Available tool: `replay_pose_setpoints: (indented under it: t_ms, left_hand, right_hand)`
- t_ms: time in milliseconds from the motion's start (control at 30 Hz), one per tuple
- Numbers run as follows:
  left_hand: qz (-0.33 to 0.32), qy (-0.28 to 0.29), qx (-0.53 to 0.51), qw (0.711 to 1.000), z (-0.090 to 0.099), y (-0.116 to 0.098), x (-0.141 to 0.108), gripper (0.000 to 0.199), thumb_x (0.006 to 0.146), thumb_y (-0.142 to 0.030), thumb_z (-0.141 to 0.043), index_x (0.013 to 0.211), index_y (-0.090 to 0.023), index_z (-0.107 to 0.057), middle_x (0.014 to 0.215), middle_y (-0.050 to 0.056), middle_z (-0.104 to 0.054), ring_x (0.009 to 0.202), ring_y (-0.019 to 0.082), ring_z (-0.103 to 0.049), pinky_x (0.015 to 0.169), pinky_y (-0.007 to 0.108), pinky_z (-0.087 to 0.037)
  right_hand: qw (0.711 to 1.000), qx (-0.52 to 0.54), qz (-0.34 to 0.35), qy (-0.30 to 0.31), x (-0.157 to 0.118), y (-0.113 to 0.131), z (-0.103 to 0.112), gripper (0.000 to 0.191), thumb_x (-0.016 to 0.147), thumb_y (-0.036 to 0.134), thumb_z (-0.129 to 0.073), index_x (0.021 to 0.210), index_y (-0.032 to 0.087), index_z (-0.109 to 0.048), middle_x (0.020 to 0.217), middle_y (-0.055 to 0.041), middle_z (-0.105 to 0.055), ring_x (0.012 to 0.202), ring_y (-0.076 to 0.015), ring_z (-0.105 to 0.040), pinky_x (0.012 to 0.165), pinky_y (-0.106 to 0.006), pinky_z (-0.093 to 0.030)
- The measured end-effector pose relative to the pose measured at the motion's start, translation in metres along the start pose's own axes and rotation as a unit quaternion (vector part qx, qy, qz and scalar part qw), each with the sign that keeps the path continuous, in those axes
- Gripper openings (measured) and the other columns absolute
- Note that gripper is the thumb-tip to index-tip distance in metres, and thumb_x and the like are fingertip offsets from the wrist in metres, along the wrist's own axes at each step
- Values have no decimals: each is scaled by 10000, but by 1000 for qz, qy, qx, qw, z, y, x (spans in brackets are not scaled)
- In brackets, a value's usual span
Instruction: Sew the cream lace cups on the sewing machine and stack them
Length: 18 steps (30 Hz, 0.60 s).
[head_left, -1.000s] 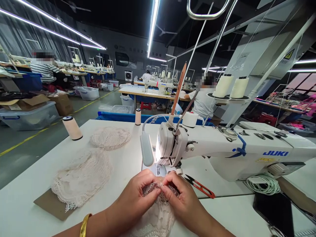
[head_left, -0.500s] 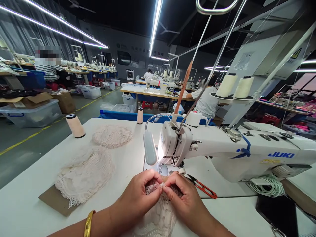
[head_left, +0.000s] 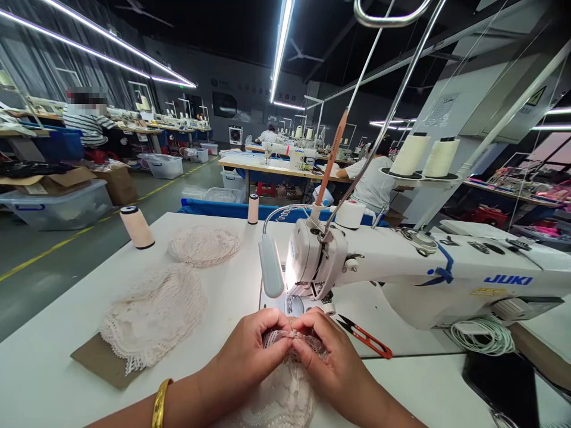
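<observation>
Between finger and thumb, my left hand (head_left: 261, 345) pinches the edge of a pale lace piece (head_left: 285, 395). My right hand (head_left: 328, 351) pinches the same edge close beside it, the fingertips of both hands almost meeting. The rest of the lace hangs below my hands toward the table's near side. Just beyond my fingers is the needle area of a white sewing machine (head_left: 379, 255), lit by a small lamp (head_left: 270, 267). Red-handled thread snips (head_left: 368, 337) lie to the right of my right hand.
Two pale lace piles (head_left: 154, 321) lie on the left of the white table (head_left: 223, 285), the nearer partly over brown card (head_left: 104, 359). Thread cones (head_left: 137, 227) stand at the far edge. A coiled cable (head_left: 484, 334) and a black phone-like object (head_left: 502, 386) are at right. Co-workers sit beyond.
My fingertips have shifted slightly along the lace edge, and the lace beneath has moved a little. Both hands keep their pinch in nearly the same place.
</observation>
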<state>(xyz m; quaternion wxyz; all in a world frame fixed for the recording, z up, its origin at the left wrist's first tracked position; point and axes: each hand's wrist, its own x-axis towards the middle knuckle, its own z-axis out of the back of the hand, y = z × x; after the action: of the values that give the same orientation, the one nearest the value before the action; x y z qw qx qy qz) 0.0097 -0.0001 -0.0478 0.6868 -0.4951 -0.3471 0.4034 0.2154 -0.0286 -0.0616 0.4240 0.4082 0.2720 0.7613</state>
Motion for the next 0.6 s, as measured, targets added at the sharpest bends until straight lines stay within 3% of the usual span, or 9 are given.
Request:
replay_pose_setpoints:
  t_ms: [167,333,433,533,600]
  left_hand:
    - [8,3,10,1000,0,-1,0,126,875,-329,-666,813,-220,-672,827,-21,-733,801,187,-638,746,266,-477]
    - [-22,2,94,995,2,-4,1,186,909,-372,-646,807,-217,-652,841,3,-718,818,206,-612,764,300,-465]
    - [-12,71,49,996,6,-26,-10,204,930,-386,-639,821,-214,-651,904,23,-726,886,220,-625,794,306,-489]
    - [67,188,-49,979,10,-52,-24,154,927,-368,-648,907,-222,-694,954,16,-723,901,210,-638,774,284,-499]
    - [97,214,-60,970,10,-60,-26,127,921,-319,-620,926,-229,-709,944,3,-711,867,197,-625,749,275,-484]
  right_hand:
    - [1000,-5,1,6,2,1,1,119,1079,319,-550,986,267,-603,993,-13,-679,920,-197,-633,779,-307,-466]
    - [999,-2,-33,21,3,3,1,213,1086,398,-525,934,257,-575,928,-20,-670,855,-201,-603,730,-306,-457]
    - [995,42,-73,56,-6,17,8,330,1094,535,-502,931,255,-565,925,-31,-652,859,-207,-584,746,-312,-460]
    - [969,150,-145,135,-16,36,17,458,1032,710,-549,946,261,-572,818,7,-538,722,-171,-498,631,-273,-406]
    - [954,184,-178,153,-17,41,20,444,1002,706,-589,949,265,-571,770,29,-482,672,-158,-447,587,-260,-358]
